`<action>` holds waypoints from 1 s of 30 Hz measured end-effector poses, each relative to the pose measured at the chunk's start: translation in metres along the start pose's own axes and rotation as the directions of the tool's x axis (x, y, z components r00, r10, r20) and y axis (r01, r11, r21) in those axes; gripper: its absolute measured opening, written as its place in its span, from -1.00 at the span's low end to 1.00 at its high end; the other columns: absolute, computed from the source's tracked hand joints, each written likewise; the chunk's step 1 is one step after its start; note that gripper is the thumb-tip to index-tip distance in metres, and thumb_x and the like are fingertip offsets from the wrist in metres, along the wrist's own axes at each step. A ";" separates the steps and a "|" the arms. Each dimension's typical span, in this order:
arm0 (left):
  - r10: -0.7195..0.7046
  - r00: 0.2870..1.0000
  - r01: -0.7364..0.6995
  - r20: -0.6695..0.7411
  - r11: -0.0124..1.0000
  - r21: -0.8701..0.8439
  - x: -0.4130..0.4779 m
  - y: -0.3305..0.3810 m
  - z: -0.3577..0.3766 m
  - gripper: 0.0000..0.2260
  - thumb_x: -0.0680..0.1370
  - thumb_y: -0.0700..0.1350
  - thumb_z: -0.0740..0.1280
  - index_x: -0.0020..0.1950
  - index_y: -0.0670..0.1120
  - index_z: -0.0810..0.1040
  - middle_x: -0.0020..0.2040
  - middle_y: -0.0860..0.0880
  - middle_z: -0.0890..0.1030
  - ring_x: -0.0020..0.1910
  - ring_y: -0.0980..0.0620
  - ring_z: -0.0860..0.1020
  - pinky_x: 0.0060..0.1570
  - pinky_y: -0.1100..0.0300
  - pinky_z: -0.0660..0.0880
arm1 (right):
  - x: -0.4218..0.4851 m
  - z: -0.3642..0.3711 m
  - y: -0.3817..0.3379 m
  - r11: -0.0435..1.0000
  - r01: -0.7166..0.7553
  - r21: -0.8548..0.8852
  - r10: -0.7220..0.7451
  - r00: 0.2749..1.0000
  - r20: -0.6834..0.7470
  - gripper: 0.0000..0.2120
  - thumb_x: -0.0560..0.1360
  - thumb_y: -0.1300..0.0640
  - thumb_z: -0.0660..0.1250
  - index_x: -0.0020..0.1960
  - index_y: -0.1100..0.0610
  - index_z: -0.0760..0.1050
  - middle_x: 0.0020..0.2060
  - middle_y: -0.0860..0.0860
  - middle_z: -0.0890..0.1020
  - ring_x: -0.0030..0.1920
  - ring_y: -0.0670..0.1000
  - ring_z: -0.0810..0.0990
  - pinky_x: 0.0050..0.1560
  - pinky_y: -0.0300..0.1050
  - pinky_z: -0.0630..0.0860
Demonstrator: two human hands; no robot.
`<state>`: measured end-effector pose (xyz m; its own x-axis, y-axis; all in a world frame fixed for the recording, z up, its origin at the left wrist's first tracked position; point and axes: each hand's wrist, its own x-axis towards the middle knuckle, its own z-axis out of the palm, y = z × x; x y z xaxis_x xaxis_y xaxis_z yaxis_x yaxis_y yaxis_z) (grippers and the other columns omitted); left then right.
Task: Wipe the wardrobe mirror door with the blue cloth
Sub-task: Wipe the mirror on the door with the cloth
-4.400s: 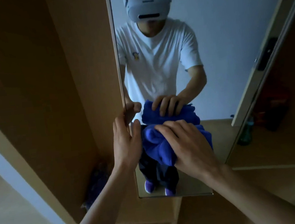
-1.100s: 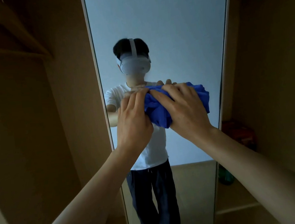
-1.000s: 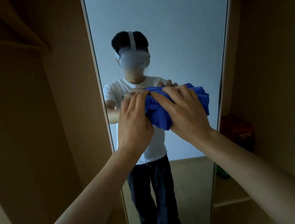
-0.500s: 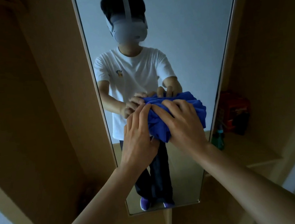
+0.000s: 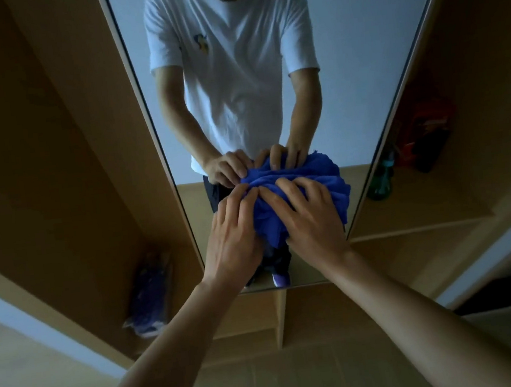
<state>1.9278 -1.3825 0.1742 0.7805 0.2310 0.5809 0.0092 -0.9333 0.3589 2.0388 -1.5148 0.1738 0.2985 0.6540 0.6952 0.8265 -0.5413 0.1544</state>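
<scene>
As your left hand (image 5: 232, 240) presses flat and your right hand (image 5: 313, 221) has a grip on the blue cloth (image 5: 326, 182), low on the mirror door (image 5: 359, 54), the bottom strip seems unwiped.

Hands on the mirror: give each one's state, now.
Left hand: open, fingers pressing the bunched blue cloth.
Right hand: gripping the cloth, fingers curled over it.
</scene>
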 end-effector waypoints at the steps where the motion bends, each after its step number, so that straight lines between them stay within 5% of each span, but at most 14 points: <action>1: -0.004 1.000 0.004 0.013 1.000 0.001 -0.005 -0.003 0.006 -0.42 0.44 -0.26 0.34 0.48 -0.27 0.38 0.46 -0.27 0.39 0.38 -0.28 0.42 0.36 -0.17 0.45 | -0.007 0.006 -0.001 1.000 -0.002 0.010 0.001 1.000 0.022 -0.44 0.50 0.07 0.40 0.46 0.05 0.36 0.35 0.12 0.48 0.27 0.23 0.45 0.29 0.13 0.36; 6: -0.013 1.000 0.013 0.016 1.000 0.000 -0.030 -0.019 0.039 -0.53 0.55 -0.19 0.22 0.46 -0.30 0.41 0.44 -0.28 0.42 0.37 -0.25 0.44 0.39 -0.09 0.42 | -0.041 0.032 -0.007 0.997 -0.015 0.079 0.006 0.994 0.114 -0.39 0.48 0.17 0.31 0.52 0.06 0.29 0.40 0.13 0.43 0.33 0.23 0.40 0.34 0.14 0.33; 15: -0.134 0.986 0.132 0.098 0.991 0.021 -0.090 -0.044 0.105 -0.44 0.47 -0.34 0.45 0.47 -0.26 0.42 0.37 -0.27 0.46 0.22 -0.26 0.53 0.18 -0.17 0.55 | -0.110 0.089 -0.018 0.990 -0.011 0.144 -0.031 0.956 0.291 -0.48 0.59 0.22 0.07 0.55 0.16 0.26 0.40 0.11 0.47 0.36 0.18 0.47 0.37 0.11 0.41; 20: -0.189 0.974 0.193 0.124 0.981 -0.021 -0.113 -0.061 0.135 -0.51 0.49 -0.33 0.37 0.43 -0.22 0.47 0.38 -0.19 0.50 0.24 -0.19 0.53 0.24 -0.04 0.51 | -0.142 0.123 -0.024 0.980 -0.052 0.191 -0.023 0.929 0.369 -0.47 0.59 0.20 0.09 0.56 0.14 0.22 0.41 0.09 0.44 0.39 0.15 0.43 0.42 0.09 0.36; 25: -0.261 0.953 0.262 0.156 0.965 0.011 -0.136 -0.072 0.165 -0.55 0.48 -0.35 0.33 0.38 -0.23 0.55 0.31 -0.18 0.57 0.18 -0.20 0.58 0.16 -0.06 0.56 | -0.183 0.154 -0.030 0.969 -0.081 0.235 -0.032 0.898 0.440 -0.37 0.55 0.19 0.34 0.57 0.15 0.22 0.44 0.10 0.45 0.42 0.13 0.44 0.44 0.07 0.39; 30: -0.433 0.871 0.435 0.234 0.899 0.045 -0.156 -0.074 0.192 -0.42 0.42 -0.41 0.40 0.44 -0.13 0.52 0.21 -0.13 0.59 0.06 -0.17 0.60 0.00 -0.08 0.58 | -0.205 0.177 -0.038 0.975 -0.072 0.209 -0.041 0.869 0.493 -0.42 0.56 0.19 0.23 0.56 0.15 0.24 0.42 0.08 0.47 0.41 0.12 0.45 0.46 0.07 0.36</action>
<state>1.9247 -1.4024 -0.0833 0.8220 0.5405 0.1792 0.3755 -0.7512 0.5429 2.0307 -1.5347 -0.0983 0.4605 0.8512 0.2517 0.8842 -0.4647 -0.0462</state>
